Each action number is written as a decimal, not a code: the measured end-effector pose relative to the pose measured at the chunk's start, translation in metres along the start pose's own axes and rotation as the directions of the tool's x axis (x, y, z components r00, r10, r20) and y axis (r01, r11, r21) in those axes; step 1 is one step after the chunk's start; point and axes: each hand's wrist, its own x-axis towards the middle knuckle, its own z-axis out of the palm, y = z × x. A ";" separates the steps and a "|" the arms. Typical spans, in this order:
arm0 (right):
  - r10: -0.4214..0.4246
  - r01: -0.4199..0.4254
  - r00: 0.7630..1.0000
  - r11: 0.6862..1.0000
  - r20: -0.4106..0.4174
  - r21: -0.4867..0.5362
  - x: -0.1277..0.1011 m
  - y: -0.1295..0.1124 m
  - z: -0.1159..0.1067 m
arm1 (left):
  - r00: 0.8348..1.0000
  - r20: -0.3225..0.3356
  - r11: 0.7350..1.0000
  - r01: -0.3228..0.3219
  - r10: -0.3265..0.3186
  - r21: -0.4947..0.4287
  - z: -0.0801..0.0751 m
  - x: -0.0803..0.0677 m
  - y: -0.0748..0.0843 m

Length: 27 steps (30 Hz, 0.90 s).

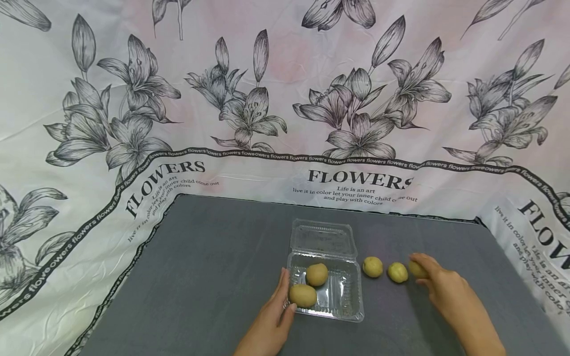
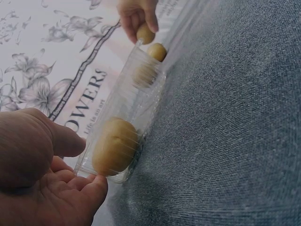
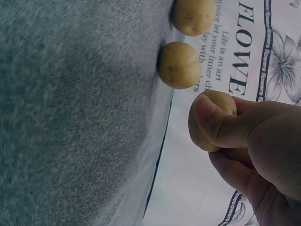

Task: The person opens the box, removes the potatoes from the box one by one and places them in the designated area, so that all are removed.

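Grey table w/ floral cloth hung behind and draped round both sides, printed "FLOWERS".

Clear plastic clamshell box sits near the table's front edge, about mid-width, lid flipped back flat toward the far edge. Two kiwis inside, both in the left part of the tray: front kiwi by the front-left corner, back kiwi just behind it, nearly touching. Right part of the tray is open room.

Left hand rests against the box's left wall, fingers straight along it, thumb by the front corner; grips nothing, just touches the plastic next to the front kiwi. The left wrist view shows the palm open, fingers relaxed.

Right of the box, a row of three on the bare table: loose kiwi nearest box, middle loose kiwi, and end kiwi. Right hand pinches the end kiwi, thumb and fingers curled round it, clear in the right wrist view.

Table to the left of the box and toward the far edge is wide free space; the right edge lies fairly near the right hand.
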 end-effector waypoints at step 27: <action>0.086 -0.085 0.989 0.996 0.119 -0.014 -0.001 0.019 0.005 | 1.000 -0.008 1.000 0.012 -0.012 0.001 0.001 0.000 0.000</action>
